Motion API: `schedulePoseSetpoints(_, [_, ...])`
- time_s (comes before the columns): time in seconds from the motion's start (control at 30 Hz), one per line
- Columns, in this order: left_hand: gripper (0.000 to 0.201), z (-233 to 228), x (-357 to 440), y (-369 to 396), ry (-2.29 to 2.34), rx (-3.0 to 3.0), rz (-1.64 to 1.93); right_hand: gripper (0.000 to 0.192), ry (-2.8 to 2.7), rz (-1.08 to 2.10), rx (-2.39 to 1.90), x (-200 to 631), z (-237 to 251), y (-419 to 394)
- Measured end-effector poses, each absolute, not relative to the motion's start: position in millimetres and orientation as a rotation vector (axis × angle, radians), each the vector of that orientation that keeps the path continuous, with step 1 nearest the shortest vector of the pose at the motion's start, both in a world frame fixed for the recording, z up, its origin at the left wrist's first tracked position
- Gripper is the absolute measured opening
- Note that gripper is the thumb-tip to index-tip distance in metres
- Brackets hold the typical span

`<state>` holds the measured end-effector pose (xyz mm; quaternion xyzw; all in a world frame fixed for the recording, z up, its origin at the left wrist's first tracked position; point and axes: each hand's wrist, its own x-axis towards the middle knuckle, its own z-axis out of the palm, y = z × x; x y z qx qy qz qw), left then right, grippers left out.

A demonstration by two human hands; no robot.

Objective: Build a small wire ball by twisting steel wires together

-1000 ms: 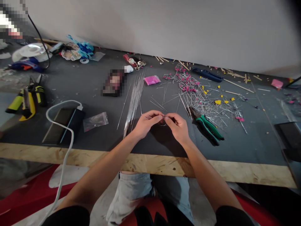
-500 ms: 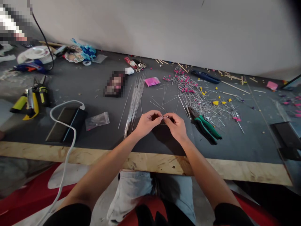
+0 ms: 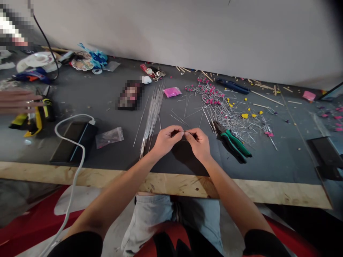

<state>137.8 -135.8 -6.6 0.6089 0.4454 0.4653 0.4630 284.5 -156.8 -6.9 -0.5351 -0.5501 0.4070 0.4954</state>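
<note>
At your two o'clock, the wire pile (image 3: 227,115) with pink pieces (image 3: 219,102) looks already shaped; at ten, the wire bundle (image 3: 153,112) lies straight, apparently unworked. At centre, your left hand (image 3: 168,140) and right hand (image 3: 199,144) pinch a thin wire (image 3: 188,132), seemingly unfinished, its shape unclear.
</note>
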Motion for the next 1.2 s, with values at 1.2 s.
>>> schedulePoseSetpoints(1.2, [0.011,-6.8,139.1,-139.1,1.111,1.591,1.189,0.024,-1.273,1.119,-1.273,287.0,-5.8,-155.2])
